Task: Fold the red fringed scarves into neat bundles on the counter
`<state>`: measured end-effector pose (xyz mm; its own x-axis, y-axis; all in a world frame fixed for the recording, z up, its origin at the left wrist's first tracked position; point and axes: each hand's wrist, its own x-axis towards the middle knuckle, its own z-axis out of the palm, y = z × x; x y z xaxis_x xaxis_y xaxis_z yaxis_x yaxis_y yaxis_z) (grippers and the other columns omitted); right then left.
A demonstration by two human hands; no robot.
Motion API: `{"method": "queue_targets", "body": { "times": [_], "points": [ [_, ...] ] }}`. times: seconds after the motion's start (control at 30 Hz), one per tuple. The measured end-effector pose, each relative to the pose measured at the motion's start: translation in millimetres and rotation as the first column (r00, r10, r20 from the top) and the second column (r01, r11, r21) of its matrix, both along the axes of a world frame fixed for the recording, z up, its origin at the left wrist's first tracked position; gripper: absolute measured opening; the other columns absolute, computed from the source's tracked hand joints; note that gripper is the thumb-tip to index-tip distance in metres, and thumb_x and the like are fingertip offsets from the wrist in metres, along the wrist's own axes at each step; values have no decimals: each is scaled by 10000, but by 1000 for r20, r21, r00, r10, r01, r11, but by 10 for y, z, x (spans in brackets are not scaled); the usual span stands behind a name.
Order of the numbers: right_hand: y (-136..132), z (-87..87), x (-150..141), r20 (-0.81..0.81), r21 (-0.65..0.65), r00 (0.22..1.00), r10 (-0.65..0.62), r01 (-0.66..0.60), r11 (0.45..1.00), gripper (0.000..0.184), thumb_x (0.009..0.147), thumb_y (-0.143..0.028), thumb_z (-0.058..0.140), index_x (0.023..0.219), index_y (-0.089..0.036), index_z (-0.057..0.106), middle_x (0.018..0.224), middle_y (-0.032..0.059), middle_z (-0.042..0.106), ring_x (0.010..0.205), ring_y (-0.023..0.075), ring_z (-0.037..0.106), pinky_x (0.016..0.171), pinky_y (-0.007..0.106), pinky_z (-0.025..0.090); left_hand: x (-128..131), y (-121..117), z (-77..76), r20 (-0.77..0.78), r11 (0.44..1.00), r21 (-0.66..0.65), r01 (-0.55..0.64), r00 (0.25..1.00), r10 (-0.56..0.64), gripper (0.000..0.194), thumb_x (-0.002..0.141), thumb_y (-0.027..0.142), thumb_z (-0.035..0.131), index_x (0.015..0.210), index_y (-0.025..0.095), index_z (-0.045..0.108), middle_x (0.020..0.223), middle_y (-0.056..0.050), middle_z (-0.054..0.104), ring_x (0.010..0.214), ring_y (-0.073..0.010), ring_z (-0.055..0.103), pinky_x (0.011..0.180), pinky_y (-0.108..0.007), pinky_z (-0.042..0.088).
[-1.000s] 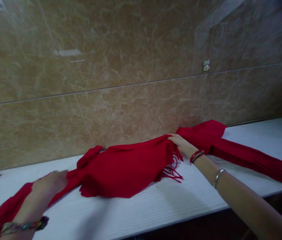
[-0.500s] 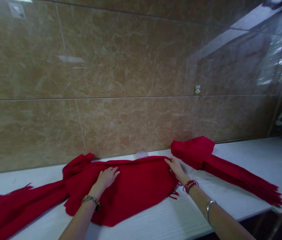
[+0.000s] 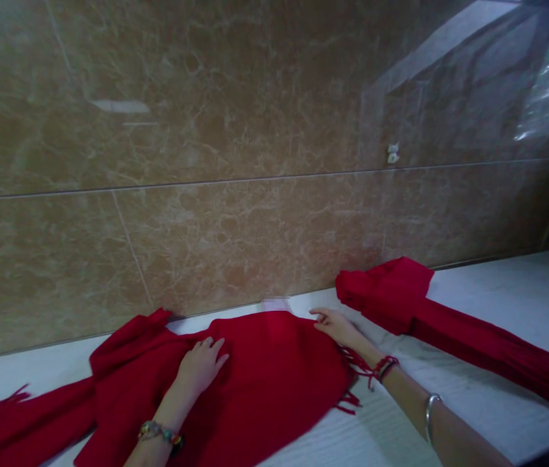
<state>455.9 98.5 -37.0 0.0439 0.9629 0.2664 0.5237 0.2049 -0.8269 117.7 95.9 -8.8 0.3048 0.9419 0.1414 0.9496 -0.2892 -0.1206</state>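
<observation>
A red fringed scarf (image 3: 274,383) lies spread over the white tabletop, its upper edge close to the wall. My left hand (image 3: 200,366) rests flat on the scarf, left of its middle, fingers a little apart. At the upper right corner of the cloth is my right hand (image 3: 336,327), its fingers loosely parted and touching or just over the edge; whether the tips press the fabric is hard to tell. Fringe strands show below my right wrist. More red fabric (image 3: 31,418) stretches off to the left, partly bunched near the wall.
Another red fringed scarf (image 3: 400,292), folded at one end, lies to the right with its long strip running toward the right edge. A small pale blurred item (image 3: 275,303) sits at the wall's foot. The brown marble-tiled wall (image 3: 255,240) bounds the white tabletop (image 3: 507,285).
My left hand let go of the bunched red fabric at the left and came to lie on the scarf. My right hand loosened at the corner. The cloth now lies flatter and wider.
</observation>
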Motion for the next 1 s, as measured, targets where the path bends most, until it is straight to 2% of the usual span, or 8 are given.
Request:
{"method": "queue_targets", "body": {
  "times": [0.13, 0.3, 0.43, 0.6, 0.7, 0.8, 0.9, 1.0],
  "points": [
    [-278, 279, -75, -256, -125, 910, 326, -365, 922, 277, 642, -248, 580, 904, -163, 610, 675, -17, 582, 569, 106, 512, 507, 211, 381, 109, -211, 199, -5, 983, 54, -176, 984, 177, 417, 893, 324, 236, 1135, 144, 524, 882, -158, 637, 768, -264, 626, 647, -390, 482],
    [-521, 502, -124, -387, -200, 726, 569, -668, 717, 280, 552, -243, 683, 812, -156, 625, 780, -2, 603, 650, 104, 527, 581, 208, 391, 328, -197, 28, 185, 962, 173, 211, 952, -242, 447, 834, 275, 422, 1272, 191, 386, 1349, -123, 358, 1221, -249, 343, 958, -399, 337],
    [-557, 563, -186, -395, -132, 743, 540, -628, 767, 205, 533, -227, 671, 709, -160, 589, 690, -22, 569, 637, 110, 505, 584, 219, 383, 474, -191, -67, 343, 879, 59, 474, 817, -463, 367, 839, 267, 423, 1204, 246, 459, 1192, -53, 540, 1131, -194, 444, 1018, -436, 237],
    [-580, 605, -220, -526, 34, 767, 368, -413, 910, 151, 559, -216, 598, 681, -188, 513, 610, -42, 506, 541, 102, 453, 505, 217, 342, 576, -293, 74, 522, 858, 134, 496, 700, -487, 248, 862, 242, 368, 897, 164, 601, 896, -62, 617, 855, -149, 551, 813, -285, 428],
    [-588, 586, -256, -554, 62, 754, 354, -386, 920, 138, 564, -209, 579, 664, -192, 485, 608, -39, 491, 537, 104, 454, 500, 218, 342, 641, -350, 87, 472, 849, 153, 506, 718, -513, 215, 842, 252, 423, 967, 163, 573, 953, -70, 599, 899, -163, 537, 811, -284, 419],
    [-559, 530, -299, -538, 88, 769, 345, -356, 930, 140, 593, -232, 559, 692, -201, 466, 622, -37, 477, 537, 110, 462, 498, 224, 358, 682, -385, 52, 348, 844, 92, 528, 777, -524, 194, 841, 220, 419, 812, 156, 600, 810, -58, 621, 785, -164, 556, 753, -290, 419],
    [-524, 478, -331, -351, 230, 894, 278, -206, 951, 147, 637, -252, 524, 774, -207, 497, 767, 13, 518, 707, 161, 524, 615, 278, 426, 663, -412, 61, 354, 868, 124, 480, 796, -491, 258, 865, 239, 382, 744, 151, 592, 742, -53, 625, 715, -158, 553, 717, -285, 419],
    [-558, 464, -398, 35, 435, 984, 177, -174, 883, 288, 692, -237, 515, 977, -206, 540, 1091, 91, 485, 1050, 221, 443, 876, 373, 370, 631, -447, 101, 413, 877, 124, 464, 780, -470, 237, 866, 224, 373, 829, 156, 597, 807, -53, 645, 745, -153, 569, 714, -260, 431]
  ]
}}
